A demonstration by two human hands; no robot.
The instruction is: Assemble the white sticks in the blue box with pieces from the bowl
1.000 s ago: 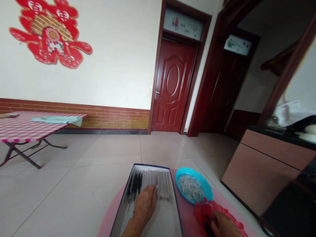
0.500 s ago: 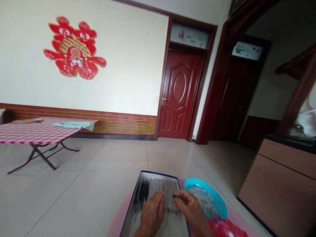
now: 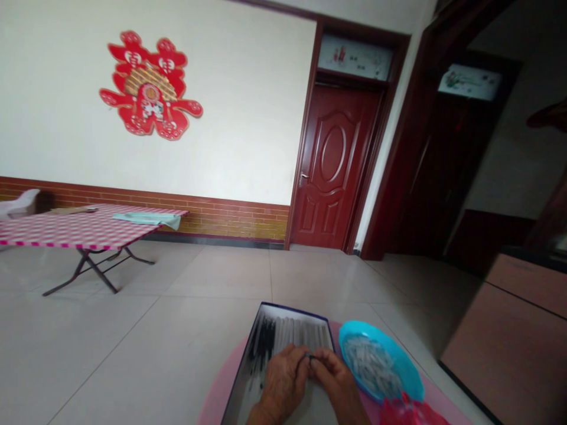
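Observation:
My left hand (image 3: 283, 378) and my right hand (image 3: 334, 378) meet fingertip to fingertip over a shallow box. Pinched in my right fingers is a small dark piece (image 3: 310, 356). The fingers of my left hand are closed against the same spot; what they hold is hidden. Inside the box (image 3: 236, 386), white with a dark blue rim, lie rows of slim whitish tubes (image 3: 290, 332) and, at its left side, slim black sticks (image 3: 264, 336). My hands cover part of the rows.
Right of the box, a blue basin (image 3: 410, 373) holds many small clear pieces (image 3: 374, 363). A red plastic bag (image 3: 410, 411) lies before it. Both stand on a pink round surface (image 3: 217, 386). Farther off are a checked folding table (image 3: 88, 230), a red door (image 3: 332, 165) and a pinkish cabinet (image 3: 509, 330).
My hands were apart and have come together at the fingertips, the dark piece now between them. The head view has turned slightly left, so the room has shifted right.

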